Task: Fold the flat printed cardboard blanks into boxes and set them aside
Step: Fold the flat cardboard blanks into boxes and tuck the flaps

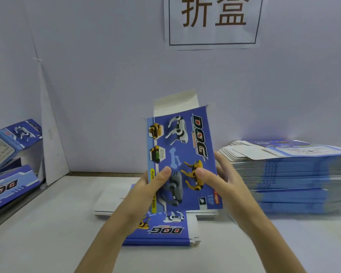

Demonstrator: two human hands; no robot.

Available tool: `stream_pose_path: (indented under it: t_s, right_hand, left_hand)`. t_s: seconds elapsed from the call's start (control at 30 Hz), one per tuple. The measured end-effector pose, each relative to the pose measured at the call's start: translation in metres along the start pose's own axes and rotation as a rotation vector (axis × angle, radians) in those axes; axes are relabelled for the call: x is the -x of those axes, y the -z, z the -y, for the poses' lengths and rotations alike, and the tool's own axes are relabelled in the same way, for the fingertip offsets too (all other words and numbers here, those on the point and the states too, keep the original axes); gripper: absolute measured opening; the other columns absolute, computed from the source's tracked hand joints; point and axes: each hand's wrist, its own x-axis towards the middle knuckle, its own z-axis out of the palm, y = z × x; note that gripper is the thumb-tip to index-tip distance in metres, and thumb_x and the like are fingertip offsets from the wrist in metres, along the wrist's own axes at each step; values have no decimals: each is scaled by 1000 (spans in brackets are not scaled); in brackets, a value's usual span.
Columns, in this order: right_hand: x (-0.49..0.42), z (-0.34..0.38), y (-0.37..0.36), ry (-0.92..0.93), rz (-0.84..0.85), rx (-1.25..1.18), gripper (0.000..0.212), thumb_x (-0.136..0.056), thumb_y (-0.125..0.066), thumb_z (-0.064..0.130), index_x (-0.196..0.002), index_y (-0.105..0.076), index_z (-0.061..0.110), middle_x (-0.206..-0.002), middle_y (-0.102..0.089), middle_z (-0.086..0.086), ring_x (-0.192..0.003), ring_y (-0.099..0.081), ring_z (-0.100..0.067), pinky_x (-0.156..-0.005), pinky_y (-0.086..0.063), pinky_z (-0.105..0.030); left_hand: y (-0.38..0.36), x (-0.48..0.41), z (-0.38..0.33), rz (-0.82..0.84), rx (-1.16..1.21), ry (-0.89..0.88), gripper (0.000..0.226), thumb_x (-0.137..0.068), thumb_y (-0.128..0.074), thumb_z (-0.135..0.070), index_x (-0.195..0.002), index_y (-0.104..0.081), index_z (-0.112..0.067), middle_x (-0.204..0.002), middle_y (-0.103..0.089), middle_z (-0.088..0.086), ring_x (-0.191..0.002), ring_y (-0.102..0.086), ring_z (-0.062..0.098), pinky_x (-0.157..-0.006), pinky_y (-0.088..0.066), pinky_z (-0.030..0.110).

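Head view: gripping a blank upright above the table, printed face toward the camera, a white flap poking up at the top. Flat by the look of it, not yet popped into a sleeve. Pinched low on the left edge by the left hand, thumb pressed on the print, fingers hidden behind. Pinched low on the right edge by the right hand, thumb likewise in front, fingers wrapped round the back. Directly beneath, lying on the table, a short pile of more blanks. Near the right hand, a tall stack of the same. Far left, past the table's rim, finished boxes tipped against each other. On the wall behind, a sign with two large characters. Probably next: squeezing the two edges inward to open the sleeve. Danger of buckling a panel off its crease when squeezed from so low, with the upper half unsupported. Danger of slipping too, given what looks like glossy print under both thumbs and only the bottom held. Danger of bending the loose top flap the wrong way while turning the blank. Danger of brushing the tall stack with the right forearm, so near beside it, and sliding its top sheets askew.
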Motion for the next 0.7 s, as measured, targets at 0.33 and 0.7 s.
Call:
stream_pose_path:
  t_s: [0.33,0.7]
  right_hand:
    - [0,-3,3,-20,151,3,65,-75,-72,35,-132,-43,46,-123,-67,3,-104,-70,-23,-73,-60,-34]
    - [2,-8,-17,-134,177,116,70,-76,-66,54,-139,-38,41,-112,-70,8,-97,-71,-15,-78,-59,-30]
  left_hand:
    - [-1,-2,-2,-106,-167,-120,47,-72,-61,-47,-101,-70,-10,-80,-74,3,-76,-70,17,-66,-56,26]
    - [63,12,-29,67,-209,144,64,-51,-77,-53,-112,-63,-41,-110,-72,-3,-100,-70,19,-81,-58,40]
